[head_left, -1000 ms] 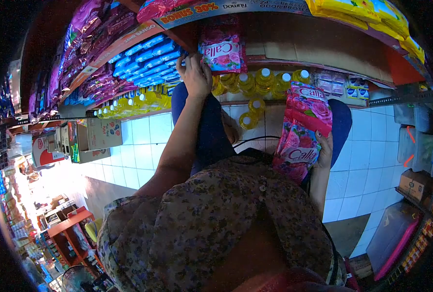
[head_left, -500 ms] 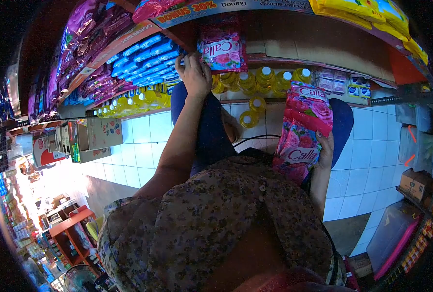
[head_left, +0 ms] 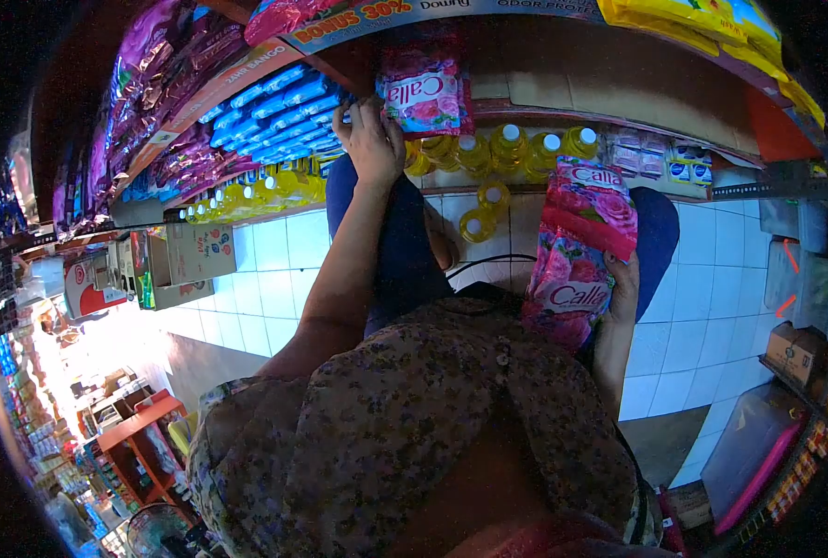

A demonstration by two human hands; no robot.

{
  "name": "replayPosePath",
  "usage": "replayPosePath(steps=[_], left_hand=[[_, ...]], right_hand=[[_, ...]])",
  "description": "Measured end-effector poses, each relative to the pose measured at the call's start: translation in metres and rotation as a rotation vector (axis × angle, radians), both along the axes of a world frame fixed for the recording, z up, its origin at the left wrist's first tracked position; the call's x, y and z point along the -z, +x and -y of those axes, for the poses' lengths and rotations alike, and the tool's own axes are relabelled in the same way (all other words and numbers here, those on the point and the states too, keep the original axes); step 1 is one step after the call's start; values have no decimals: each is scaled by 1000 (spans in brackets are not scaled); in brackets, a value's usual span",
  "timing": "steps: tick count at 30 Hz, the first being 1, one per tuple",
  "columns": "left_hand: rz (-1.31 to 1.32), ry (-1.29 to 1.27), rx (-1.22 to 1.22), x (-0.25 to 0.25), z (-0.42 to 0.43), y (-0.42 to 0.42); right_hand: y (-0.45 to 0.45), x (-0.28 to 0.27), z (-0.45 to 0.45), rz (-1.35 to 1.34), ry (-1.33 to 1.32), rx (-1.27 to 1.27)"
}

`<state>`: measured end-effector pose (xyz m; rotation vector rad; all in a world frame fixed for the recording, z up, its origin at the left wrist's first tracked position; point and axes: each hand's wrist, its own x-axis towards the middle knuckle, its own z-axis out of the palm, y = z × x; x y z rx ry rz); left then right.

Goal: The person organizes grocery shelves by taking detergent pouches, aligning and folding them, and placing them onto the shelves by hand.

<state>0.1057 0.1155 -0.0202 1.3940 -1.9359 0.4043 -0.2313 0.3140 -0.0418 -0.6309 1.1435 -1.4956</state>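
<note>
My left hand [head_left: 371, 147] reaches to the shelf, its bent fingers slightly apart at the left edge of a pink Calla pouch [head_left: 423, 98] lying there. Blue sachets [head_left: 279, 116] are stacked just left of those fingers. What the fingertips touch is partly hidden. Low on the right, my right hand [head_left: 622, 288] is closed around the edge of pink, rose-printed Calla pouches [head_left: 567, 256]. At least two of these overlap, held upright in front of my knee.
Yellow bottles with white caps [head_left: 509, 149] line the lower shelf, and two more bottles [head_left: 478, 223] stand in front on the tiled floor [head_left: 684, 288]. Purple packets [head_left: 167, 70] fill the left shelf. Cardboard boxes [head_left: 200, 254] sit on the floor at left.
The view has shifted very slightly. Both hands and the pouches stay in nearly the same places.
</note>
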Motion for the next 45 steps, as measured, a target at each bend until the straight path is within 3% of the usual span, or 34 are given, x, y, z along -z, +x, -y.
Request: replayPosePath(steps=[13, 16, 19, 21, 23, 25, 29, 34, 37, 43, 45], left_hand=[[-7, 33, -9, 3, 0, 1], [14, 78, -149, -5, -10, -8], [101, -38, -190, -12, -8, -16], [49, -60, 285, -25, 0, -23], [114, -35, 388, -45, 28, -35], [102, 621, 1, -64, 52, -48], [219, 323, 174, -43, 116, -45], [268, 301, 306, 0, 165, -55], [302, 307, 351, -1, 168, -50], [288, 588, 57, -24, 137, -63], [249, 551, 89, -30, 98, -89]], right_hand=[[5, -2, 0, 165, 61, 43], [5, -1, -2, 193, 68, 51], [5, 1, -3, 204, 61, 70], [5, 1, -1, 204, 43, 75], [4, 0, -2, 176, 62, 69], [4, -1, -3, 173, 82, 77], [7, -6, 0, 146, 77, 92], [5, -9, 0, 94, 74, 75], [4, -5, 1, 109, 58, 69], [4, -5, -3, 67, 54, 59], [1, -1, -4, 37, 66, 83]])
